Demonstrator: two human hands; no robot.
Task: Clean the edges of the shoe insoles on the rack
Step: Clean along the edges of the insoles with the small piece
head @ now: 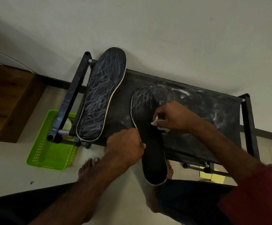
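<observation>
Two insoles are on the rack [197,111]: the scribbled insole [99,98] at its left end, toe toward the wall, shows white marks all over and looks untouched, while the near insole [153,153] lies across the shelf, heel overhanging the front. My left hand [125,143] curls round that one's left edge to steady it, and my right hand [172,116] pinches a small white wad [155,121] against its right side. I judge the job under half done, since the near insole's toe also carries marks.

Cloth [155,122] mostly inside right hand [172,116]
</observation>
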